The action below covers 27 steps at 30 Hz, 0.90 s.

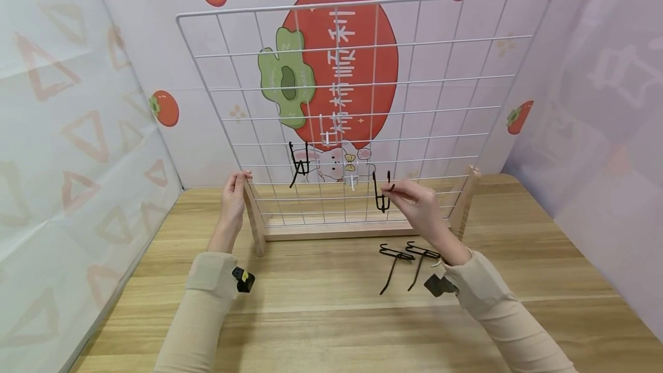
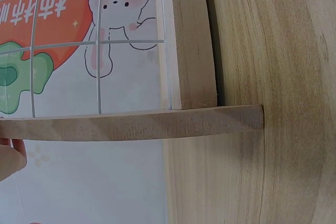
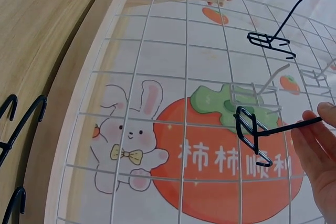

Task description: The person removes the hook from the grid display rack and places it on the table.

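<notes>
You are, it seems, hanging a black metal-wire hook (image 3: 257,132) on the white wire grid panel (image 1: 362,4). Your right hand (image 1: 418,203) is pinching the hook's arm with a narrow grip, and the hook is standing at the lower part of the panel — whether it is catching a wire, I cannot tell. Your left hand (image 1: 234,191) is gripping the pale wooden stand (image 1: 255,217), probably for steadying. The next move is likely calling for settling both bent ends over one wire — gently and level.

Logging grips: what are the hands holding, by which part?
The right hand pinches a black hook by its prong's tip; the left hand grips a wooden support near its top.
</notes>
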Motion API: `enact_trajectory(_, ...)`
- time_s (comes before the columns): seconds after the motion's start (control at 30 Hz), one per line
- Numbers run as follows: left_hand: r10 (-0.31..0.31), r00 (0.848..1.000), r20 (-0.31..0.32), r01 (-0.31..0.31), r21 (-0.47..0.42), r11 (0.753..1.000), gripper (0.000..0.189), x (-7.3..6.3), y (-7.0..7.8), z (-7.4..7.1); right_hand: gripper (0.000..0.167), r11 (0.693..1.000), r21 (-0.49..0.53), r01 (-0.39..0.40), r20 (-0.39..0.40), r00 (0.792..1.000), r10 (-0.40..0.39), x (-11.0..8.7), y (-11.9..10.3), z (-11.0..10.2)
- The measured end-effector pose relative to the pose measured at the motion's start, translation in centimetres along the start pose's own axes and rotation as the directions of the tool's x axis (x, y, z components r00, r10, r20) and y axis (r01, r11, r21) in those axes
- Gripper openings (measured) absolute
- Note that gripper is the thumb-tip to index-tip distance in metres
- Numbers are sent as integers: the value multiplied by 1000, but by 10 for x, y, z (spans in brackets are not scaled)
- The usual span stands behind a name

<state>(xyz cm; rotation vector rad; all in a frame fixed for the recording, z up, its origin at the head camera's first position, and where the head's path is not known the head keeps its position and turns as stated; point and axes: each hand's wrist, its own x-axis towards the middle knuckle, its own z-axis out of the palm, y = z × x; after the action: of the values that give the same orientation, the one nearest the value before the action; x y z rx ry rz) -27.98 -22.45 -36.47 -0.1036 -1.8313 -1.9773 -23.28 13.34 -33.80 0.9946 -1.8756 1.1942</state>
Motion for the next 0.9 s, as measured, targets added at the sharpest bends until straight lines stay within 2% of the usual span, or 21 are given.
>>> enact_trajectory(0.3,10,1000,-1,-10,-12,1000,19,1,-1,0,22,1000,-24,7,44,999,-6,-7,-2,-1)
enact_trajectory(0.9,-4,1000,3,4,-1,1000,18,0,0,0,29,998,41,55,91,994,-58,-21,-7,4)
